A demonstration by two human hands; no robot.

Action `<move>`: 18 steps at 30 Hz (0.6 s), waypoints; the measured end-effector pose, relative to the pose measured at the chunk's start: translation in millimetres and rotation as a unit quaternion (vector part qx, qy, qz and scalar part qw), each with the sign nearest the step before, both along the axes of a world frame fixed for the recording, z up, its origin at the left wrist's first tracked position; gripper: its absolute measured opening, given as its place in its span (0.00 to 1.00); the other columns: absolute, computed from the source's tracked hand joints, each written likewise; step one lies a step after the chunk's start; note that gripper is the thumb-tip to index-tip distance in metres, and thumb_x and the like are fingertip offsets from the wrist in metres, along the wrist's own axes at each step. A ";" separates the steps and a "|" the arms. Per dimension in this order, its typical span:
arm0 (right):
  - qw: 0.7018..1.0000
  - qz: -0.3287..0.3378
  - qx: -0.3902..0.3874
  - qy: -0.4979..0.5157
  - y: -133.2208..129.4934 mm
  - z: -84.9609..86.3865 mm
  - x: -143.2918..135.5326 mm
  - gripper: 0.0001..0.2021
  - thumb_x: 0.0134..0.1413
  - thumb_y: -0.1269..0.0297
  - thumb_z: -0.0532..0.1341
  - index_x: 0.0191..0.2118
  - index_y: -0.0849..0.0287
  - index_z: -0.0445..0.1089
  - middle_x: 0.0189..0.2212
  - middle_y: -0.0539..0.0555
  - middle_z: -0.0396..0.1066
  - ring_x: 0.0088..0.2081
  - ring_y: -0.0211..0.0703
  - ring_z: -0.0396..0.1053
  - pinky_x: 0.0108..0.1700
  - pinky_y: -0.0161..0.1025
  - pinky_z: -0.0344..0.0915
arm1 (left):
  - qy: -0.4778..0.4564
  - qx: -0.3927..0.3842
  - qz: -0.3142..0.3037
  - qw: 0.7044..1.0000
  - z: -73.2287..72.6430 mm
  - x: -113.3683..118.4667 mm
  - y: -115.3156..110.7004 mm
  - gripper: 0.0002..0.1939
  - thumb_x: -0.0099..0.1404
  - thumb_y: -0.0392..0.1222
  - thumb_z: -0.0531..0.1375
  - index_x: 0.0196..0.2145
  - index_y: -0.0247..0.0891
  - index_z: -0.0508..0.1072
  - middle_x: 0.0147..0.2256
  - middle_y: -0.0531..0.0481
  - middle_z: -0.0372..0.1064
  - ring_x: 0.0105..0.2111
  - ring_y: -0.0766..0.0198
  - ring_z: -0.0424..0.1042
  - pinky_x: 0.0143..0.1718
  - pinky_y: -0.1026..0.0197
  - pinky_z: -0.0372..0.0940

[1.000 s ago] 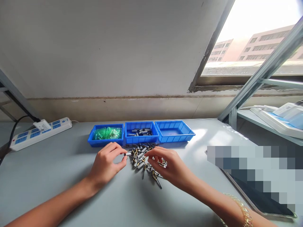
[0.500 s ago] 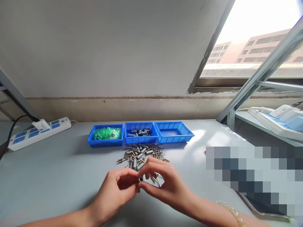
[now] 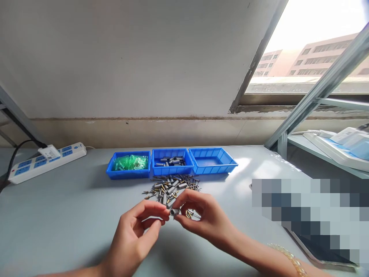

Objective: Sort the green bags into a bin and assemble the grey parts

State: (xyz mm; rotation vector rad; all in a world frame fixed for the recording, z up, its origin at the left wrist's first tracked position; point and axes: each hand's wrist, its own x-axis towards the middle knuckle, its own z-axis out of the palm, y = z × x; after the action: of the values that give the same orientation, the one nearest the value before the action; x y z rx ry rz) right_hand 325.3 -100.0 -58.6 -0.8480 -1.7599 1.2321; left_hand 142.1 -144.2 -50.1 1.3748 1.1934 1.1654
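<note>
My right hand (image 3: 206, 217) pinches a short grey metal sleeve (image 3: 174, 212) between thumb and fingertips. The sleeve's round hollow end faces left, towards my left hand (image 3: 137, 232). Thumb and fingers of the left hand are spread, with the fingertips close beside the sleeve; whether they touch it I cannot tell. Just beyond both hands lies a loose pile of metal parts (image 3: 171, 187): grey hexagonal sleeves mixed with thin pins that have gold-coloured collars. My right hand hides part of the pile.
Behind the pile stand three blue bins: the left bin (image 3: 128, 177) contains a green bag (image 3: 130, 162), the middle bin (image 3: 173, 172) grey metal sleeves, the right bin (image 3: 215, 169) nothing visible. A power strip (image 3: 47, 163) lies far left, a dark flat device (image 3: 325, 250) at right.
My left fingers have opened and drawn back left from the metal sleeve. My right hand has lifted slightly, and more of the sleeve now shows in its pinch.
</note>
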 end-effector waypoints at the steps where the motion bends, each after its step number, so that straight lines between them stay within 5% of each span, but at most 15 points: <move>1: 0.999 0.018 -0.040 0.026 0.2 -1.1 -1.9 0.04 0.46 0.72 0.63 0.30 0.58 0.69 0.29 0.51 0.73 0.31 0.38 0.71 0.35 0.36 0.70 | 0.009 0.012 -0.015 1.000 0.6 0.2 -1.0 0.08 0.56 0.34 0.60 0.33 0.41 0.77 0.33 0.48 0.79 0.35 0.58 0.78 0.40 0.59 0.74; 6: 0.980 0.067 -0.158 0.104 3.3 -5.1 -5.4 0.12 0.43 0.62 0.70 0.29 0.60 0.67 0.27 0.51 0.73 0.30 0.39 0.73 0.32 0.36 0.69 | 0.031 0.066 -0.040 0.997 1.5 -0.2 -4.0 0.11 0.58 0.32 0.58 0.35 0.42 0.78 0.33 0.50 0.79 0.35 0.60 0.78 0.41 0.62 0.74; 9: 0.985 0.056 -0.147 0.065 10.0 0.2 1.2 0.11 0.46 0.59 0.68 0.31 0.60 0.69 0.28 0.52 0.74 0.29 0.38 0.72 0.30 0.35 0.67 | 0.056 0.078 -0.019 0.995 3.6 -2.6 -2.5 0.11 0.58 0.32 0.58 0.35 0.43 0.78 0.32 0.50 0.79 0.34 0.60 0.78 0.40 0.62 0.74; 13: 0.996 -0.048 0.047 -0.053 36.9 14.2 12.8 0.10 0.55 0.60 0.60 0.37 0.60 0.74 0.32 0.55 0.75 0.32 0.41 0.71 0.33 0.39 0.68 | 0.083 0.085 0.008 0.993 6.1 -6.3 2.6 0.10 0.59 0.34 0.57 0.34 0.42 0.78 0.32 0.50 0.79 0.33 0.60 0.78 0.39 0.60 0.75; 18: 0.925 -0.182 0.287 -0.171 87.7 21.1 20.0 0.09 0.55 0.69 0.60 0.40 0.56 0.75 0.32 0.54 0.76 0.32 0.43 0.70 0.36 0.43 0.69 | 0.086 0.106 0.048 0.990 3.6 -10.0 5.7 0.09 0.59 0.35 0.57 0.33 0.42 0.78 0.31 0.50 0.78 0.32 0.61 0.76 0.38 0.62 0.74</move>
State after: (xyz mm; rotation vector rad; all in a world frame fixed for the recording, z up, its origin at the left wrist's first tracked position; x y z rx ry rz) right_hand 345.3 -12.4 -37.5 -1.0066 -1.9685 0.2988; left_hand 132.1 -138.6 -46.5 1.6191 1.2983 1.2916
